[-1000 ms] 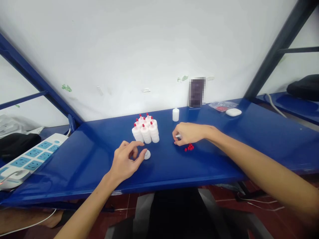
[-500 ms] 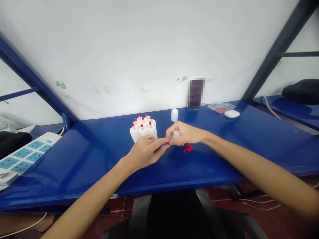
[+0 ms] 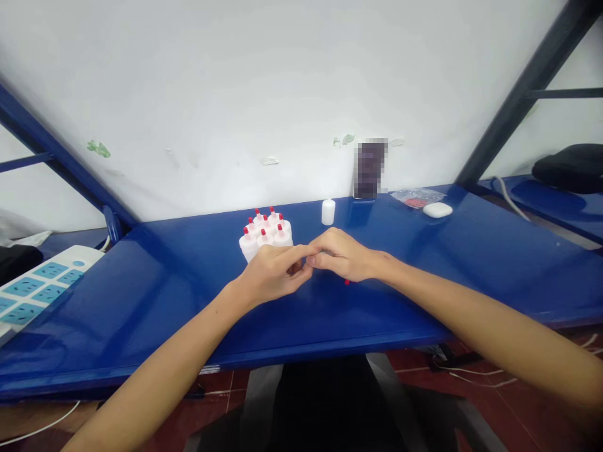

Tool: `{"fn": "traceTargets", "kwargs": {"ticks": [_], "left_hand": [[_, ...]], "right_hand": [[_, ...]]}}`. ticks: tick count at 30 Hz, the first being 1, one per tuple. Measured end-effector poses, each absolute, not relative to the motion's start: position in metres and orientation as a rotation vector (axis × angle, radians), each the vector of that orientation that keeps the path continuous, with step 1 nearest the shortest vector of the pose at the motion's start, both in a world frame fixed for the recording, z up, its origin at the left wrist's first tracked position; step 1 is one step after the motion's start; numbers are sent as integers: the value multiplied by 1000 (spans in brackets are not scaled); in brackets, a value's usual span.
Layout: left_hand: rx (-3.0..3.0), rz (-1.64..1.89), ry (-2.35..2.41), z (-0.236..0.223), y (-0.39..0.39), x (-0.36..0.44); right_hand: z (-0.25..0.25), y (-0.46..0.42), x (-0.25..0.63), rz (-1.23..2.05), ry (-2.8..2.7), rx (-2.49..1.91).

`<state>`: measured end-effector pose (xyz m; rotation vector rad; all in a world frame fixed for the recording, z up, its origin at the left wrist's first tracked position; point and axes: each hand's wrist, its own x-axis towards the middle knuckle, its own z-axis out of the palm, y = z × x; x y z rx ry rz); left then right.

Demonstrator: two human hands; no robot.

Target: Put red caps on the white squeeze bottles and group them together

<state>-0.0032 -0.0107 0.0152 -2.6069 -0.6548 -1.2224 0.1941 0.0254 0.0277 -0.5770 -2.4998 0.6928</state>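
Note:
My left hand [image 3: 273, 274] and my right hand [image 3: 345, 255] meet at their fingertips above the table. Both are closed, thumbs and forefingers pressed together. Whatever lies in the pinch is hidden by the fingers. Just behind my left hand, several white bottles [image 3: 282, 236] stand upright in a tight group, each topped with a red-tipped nozzle. One white bottle without a red tip [image 3: 328, 213] stands alone beyond my right hand. Small red caps [image 3: 347, 282] lie on the table under my right hand, mostly covered by it.
On the blue table [image 3: 179, 282], a dark pixelated panel [image 3: 370, 169] leans against the wall. To its right are a clear plastic bag [image 3: 409, 198] with red bits inside and a white rounded case [image 3: 438, 209]. A power strip [image 3: 44, 285] lies at the left.
My right hand has turned over, and the whitish piece seen in it is now hidden. The red bit at my fingertips no longer shows. My right hand covers more of the loose red caps.

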Motion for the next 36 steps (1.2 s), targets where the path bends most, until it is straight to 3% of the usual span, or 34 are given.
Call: {"fn": "traceTargets", "kwargs": {"ticks": [8,19,26,31,36], "left_hand": [[-2645,-1129,-688,18,-20,-2],[-2684,-1221,-1153,23,-47,-1],[-2558,-1392,-1810,41,-60,-55],[-2599,-1221,-2050,36,-68,-72],[-2692,-877,-1967,32,-66,-58]], "right_hand": [[31,21,195,635,-2535,-413],[28,21,194,698,-2548,-261],[22,39,199,821,-2295,-631],[20,55,201,1173,-1980,-960],[25,56,204,1006,-1980,-1104]]}}
